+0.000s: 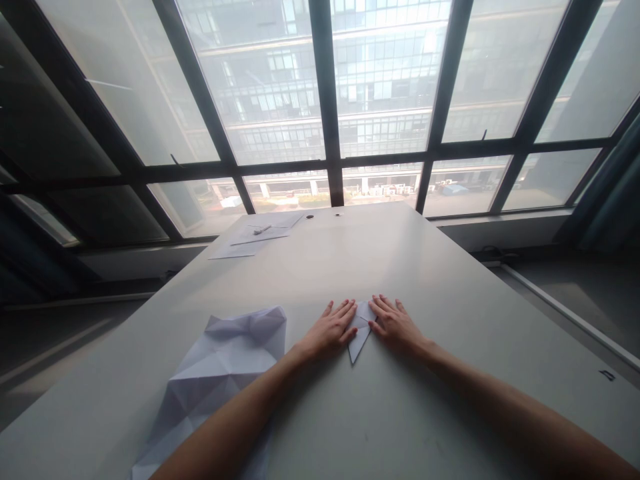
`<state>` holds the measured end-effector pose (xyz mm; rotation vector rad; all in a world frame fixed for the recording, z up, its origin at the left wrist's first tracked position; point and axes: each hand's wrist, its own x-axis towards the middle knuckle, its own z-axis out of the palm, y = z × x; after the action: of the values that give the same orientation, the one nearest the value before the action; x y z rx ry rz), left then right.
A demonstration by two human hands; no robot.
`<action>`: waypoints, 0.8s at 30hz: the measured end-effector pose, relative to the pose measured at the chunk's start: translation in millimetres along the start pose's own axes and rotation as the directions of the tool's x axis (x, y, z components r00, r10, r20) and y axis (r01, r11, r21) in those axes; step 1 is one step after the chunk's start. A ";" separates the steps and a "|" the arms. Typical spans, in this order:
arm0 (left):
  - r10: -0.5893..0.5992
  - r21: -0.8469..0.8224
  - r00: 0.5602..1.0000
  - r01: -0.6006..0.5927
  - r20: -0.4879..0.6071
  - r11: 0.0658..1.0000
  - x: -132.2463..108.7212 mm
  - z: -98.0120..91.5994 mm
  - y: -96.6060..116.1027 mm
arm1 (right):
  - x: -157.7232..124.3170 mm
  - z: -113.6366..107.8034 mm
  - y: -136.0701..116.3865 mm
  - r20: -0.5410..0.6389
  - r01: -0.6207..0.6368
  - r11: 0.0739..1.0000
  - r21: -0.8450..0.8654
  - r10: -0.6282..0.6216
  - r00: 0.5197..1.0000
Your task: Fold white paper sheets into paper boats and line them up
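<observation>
A small piece of folded white paper lies flat on the white table, its narrow point turned toward me. My left hand rests on its left edge, palm down with the fingers stretched forward. On the right edge lies my right hand, also flat with its fingers extended. Both thumbs reach in over the paper, and the hands cover parts of its sides. Beside my left forearm is a large creased sheet of white paper, unfolded and bumpy, partly hidden under the arm.
Several flat sheets of paper lie at the table's far left, with a small light-coloured item on them. Dark round holes sit near the far edge. Tall windows with dark frames rise behind the white table.
</observation>
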<state>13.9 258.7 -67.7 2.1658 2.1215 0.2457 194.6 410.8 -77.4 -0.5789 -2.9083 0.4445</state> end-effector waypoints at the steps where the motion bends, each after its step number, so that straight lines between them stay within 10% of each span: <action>1: 0.000 0.000 1.000 0.000 0.005 1.000 0.2 0.2 0.0 | 0.0 0.2 -0.2 0.008 0.000 1.000 -0.003 0.000 1.000; 10: -0.005 0.000 1.000 0.005 0.020 1.000 1.4 -1.4 1.0 | -1.4 5.0 -1.7 -0.031 -0.157 0.987 -0.038 0.156 0.987; 24: 0.022 -0.048 1.000 -0.020 0.023 0.999 1.0 -4.9 2.7 | -0.3 3.3 -0.3 0.007 -0.033 0.999 -0.037 0.033 0.999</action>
<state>15.7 259.4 -62.4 2.1547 2.0599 0.2689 194.2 409.5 -80.5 -0.6328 -2.9237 0.3994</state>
